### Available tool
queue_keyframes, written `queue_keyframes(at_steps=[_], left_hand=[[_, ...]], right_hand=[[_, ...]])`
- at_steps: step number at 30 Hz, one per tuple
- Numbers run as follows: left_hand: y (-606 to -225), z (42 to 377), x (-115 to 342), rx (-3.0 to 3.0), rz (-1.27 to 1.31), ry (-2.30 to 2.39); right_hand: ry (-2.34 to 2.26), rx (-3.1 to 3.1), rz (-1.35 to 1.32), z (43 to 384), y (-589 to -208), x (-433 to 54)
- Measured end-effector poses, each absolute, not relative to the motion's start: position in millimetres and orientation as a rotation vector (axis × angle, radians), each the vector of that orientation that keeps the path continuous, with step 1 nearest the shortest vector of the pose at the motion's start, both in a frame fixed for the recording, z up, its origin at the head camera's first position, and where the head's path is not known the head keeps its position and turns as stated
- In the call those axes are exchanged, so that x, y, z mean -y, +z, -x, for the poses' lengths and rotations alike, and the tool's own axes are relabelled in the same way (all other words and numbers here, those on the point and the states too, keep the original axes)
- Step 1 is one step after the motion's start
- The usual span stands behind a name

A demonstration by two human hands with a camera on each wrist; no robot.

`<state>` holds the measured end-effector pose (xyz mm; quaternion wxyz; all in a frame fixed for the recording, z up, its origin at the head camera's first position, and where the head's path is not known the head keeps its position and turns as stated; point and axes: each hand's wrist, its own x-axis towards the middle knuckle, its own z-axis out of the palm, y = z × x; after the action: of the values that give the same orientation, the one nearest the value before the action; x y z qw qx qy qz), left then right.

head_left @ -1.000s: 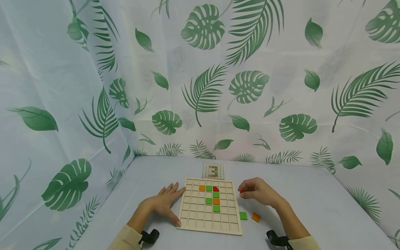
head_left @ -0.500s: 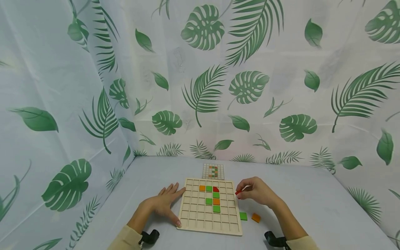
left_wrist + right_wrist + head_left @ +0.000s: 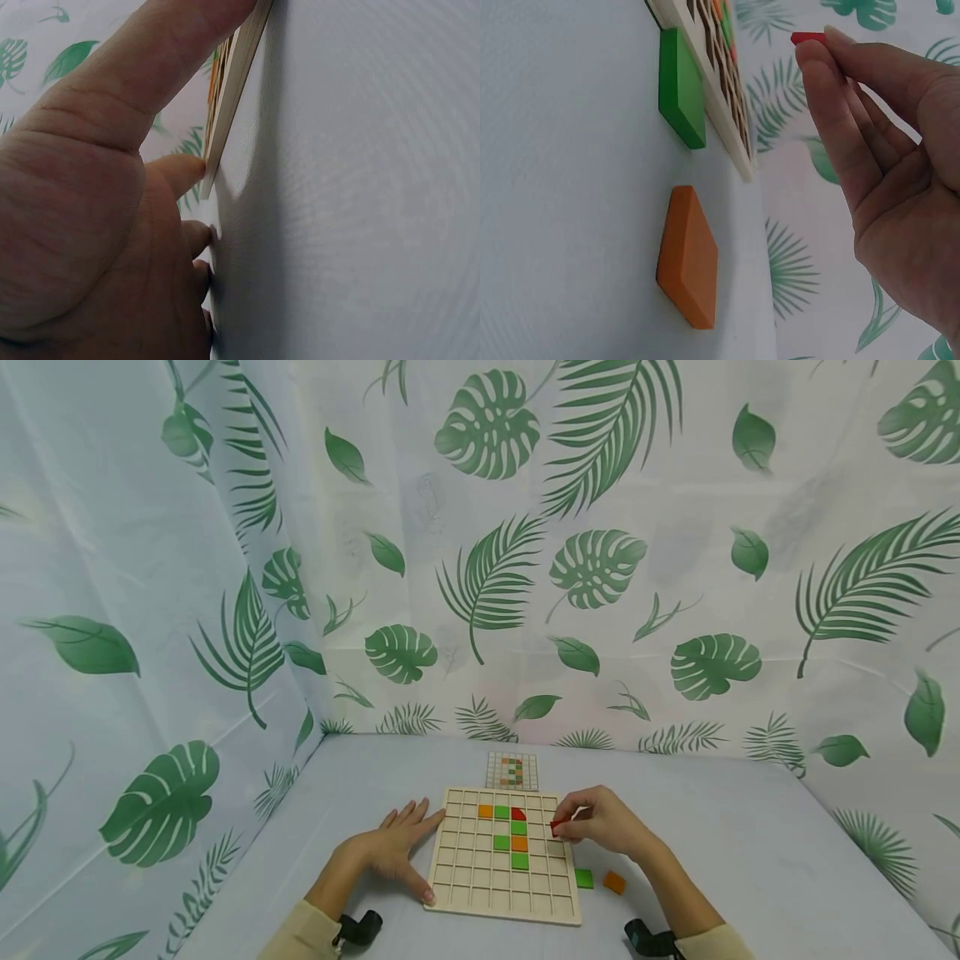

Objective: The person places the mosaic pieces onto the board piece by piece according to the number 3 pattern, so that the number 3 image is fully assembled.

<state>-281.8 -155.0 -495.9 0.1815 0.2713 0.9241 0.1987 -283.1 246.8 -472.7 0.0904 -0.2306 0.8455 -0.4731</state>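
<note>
My right hand (image 3: 603, 820) pinches a small red tile (image 3: 808, 37) between thumb and fingertips, over the right side of the wooden grid board (image 3: 480, 889). Spread along the board's left edge, my left hand (image 3: 393, 850) touches it with thumb and index finger; its thumb (image 3: 142, 82) lies at the near corner in the left wrist view. Set in the grid are an orange tile (image 3: 486, 811), a green tile (image 3: 502, 812) and a red tile (image 3: 518, 814) with a rounded corner in one row. Several more green and orange tiles sit below them.
A loose green tile (image 3: 681, 90) lies against the board's right edge, with a loose orange tile (image 3: 690, 259) beside it on the white table (image 3: 375, 935). Behind the board is a small pattern card (image 3: 512, 771) with a coloured grid. Leaf-print curtains stand behind and at the left.
My right hand has moved left with the red tile, from beside the board to over its right columns. My left hand has stayed where it was.
</note>
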Motion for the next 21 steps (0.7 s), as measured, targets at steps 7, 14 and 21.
queue_keyframes(at_steps=[7, 14, 21], left_hand=[[-496, 282, 155, -2.607, -0.763, 0.555], [-496, 282, 155, -2.605, -0.765, 0.565], [-495, 282, 155, -2.608, -0.768, 0.561]], right_hand=[[-1.453, -2.413, 0.666, 284, -475, -239], [-1.428, -2.391, 0.666, 282, -478, -230], [-1.446, -2.323, 0.692, 278, -478, -222]])
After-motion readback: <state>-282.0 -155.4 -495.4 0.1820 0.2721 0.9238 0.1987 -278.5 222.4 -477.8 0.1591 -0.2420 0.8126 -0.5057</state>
